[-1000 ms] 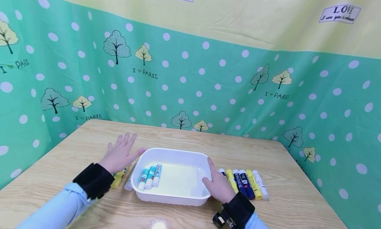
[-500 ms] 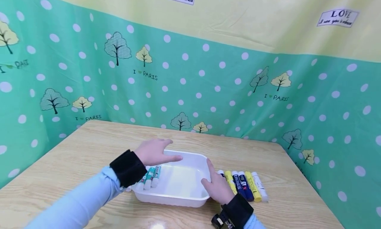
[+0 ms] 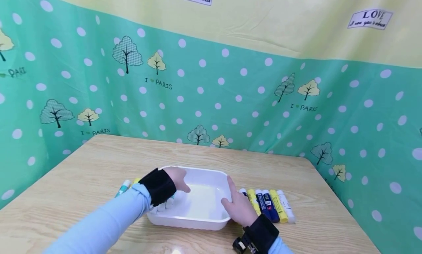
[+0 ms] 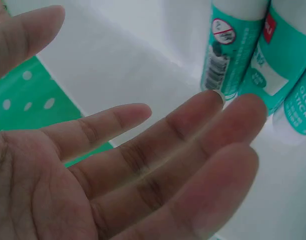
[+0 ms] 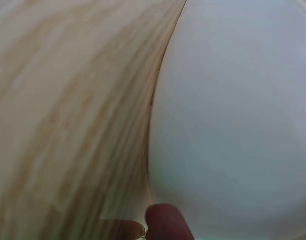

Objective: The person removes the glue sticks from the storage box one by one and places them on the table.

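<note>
A white plastic tub stands on the table. Several teal-and-white glue sticks lie at its left end, partly covered by my left wrist. My left hand reaches down into the tub. In the left wrist view its fingers are stretched out beside the glue sticks, and no stick is gripped; contact is unclear. My right hand holds the tub's right rim, thumb over the inside and index finger along the edge. In the right wrist view only fingertips show by the white wall.
A row of yellow, dark blue and white sticks lies right of the tub, beside my right hand. Left of the tub, a teal-and-white stick and a yellow one show behind my left sleeve. A patterned curtain borders the table.
My left hand has moved right from the tub's left side, over it, then down into it, fingers now pointing lower. The right hand has stayed at the right rim.
</note>
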The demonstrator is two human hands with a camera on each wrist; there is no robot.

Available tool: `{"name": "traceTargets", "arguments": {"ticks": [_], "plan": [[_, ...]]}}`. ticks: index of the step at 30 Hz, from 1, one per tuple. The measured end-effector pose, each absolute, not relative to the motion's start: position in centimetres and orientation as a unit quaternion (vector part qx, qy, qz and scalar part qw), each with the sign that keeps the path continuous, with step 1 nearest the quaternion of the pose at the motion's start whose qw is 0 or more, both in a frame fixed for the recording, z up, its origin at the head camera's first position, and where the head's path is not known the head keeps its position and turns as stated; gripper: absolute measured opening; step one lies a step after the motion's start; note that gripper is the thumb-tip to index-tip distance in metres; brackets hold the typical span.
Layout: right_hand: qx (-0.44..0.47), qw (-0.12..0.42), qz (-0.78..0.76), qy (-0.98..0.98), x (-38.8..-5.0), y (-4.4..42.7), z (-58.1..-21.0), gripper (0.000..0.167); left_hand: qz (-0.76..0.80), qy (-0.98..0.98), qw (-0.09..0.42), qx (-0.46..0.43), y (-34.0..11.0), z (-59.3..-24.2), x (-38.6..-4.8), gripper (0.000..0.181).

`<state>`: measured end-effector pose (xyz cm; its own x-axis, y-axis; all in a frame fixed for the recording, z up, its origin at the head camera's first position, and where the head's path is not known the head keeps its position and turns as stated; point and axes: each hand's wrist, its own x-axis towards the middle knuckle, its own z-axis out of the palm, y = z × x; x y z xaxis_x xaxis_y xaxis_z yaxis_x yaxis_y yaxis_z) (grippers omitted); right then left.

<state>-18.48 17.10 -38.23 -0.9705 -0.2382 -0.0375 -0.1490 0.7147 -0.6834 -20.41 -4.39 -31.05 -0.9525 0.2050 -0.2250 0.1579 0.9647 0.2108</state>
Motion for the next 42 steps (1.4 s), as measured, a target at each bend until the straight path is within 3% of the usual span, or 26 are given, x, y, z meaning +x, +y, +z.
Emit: {"name": "traceTargets", "arguments": {"ticks": [6, 13, 16, 20, 26, 33, 42], "plan": [[-0.105, 0.058, -0.356, 0.927, -18.5, 16.9, -38.2, 0.071, 0.097, 0.984, 0.127, 0.074, -4.4, -31.6, -20.3, 0.054], [-0.105, 0.052, -0.349, 0.93, -18.4, 16.9, -38.1, 0.07, 0.168, 0.978, 0.093, 0.079, -4.9, -31.9, -18.7, 0.019], [-0.105, 0.049, -0.347, 0.931, -18.4, 16.9, -38.1, 0.07, 0.145, 0.981, 0.066, 0.107, -4.9, -32.0, -18.2, 0.023], [-0.104, 0.048, -0.348, 0.931, -18.4, 16.9, -38.1, 0.07, 0.135, 0.983, 0.072, 0.102, -4.7, -32.1, -18.0, 0.039], [-0.105, 0.051, -0.349, 0.93, -18.4, 16.9, -38.2, 0.07, 0.114, 0.984, 0.087, 0.101, -4.5, -32.7, -18.5, 0.032], [-0.105, 0.048, -0.351, 0.929, -18.5, 17.0, -38.3, 0.07, 0.125, 0.978, 0.156, 0.057, -4.1, -33.0, -19.6, 0.056], [-0.111, 0.04, -0.346, 0.931, -18.3, 17.1, -38.1, 0.07, 0.157, 0.968, 0.189, 0.044, -3.9, -33.7, -20.5, 0.057]]}}
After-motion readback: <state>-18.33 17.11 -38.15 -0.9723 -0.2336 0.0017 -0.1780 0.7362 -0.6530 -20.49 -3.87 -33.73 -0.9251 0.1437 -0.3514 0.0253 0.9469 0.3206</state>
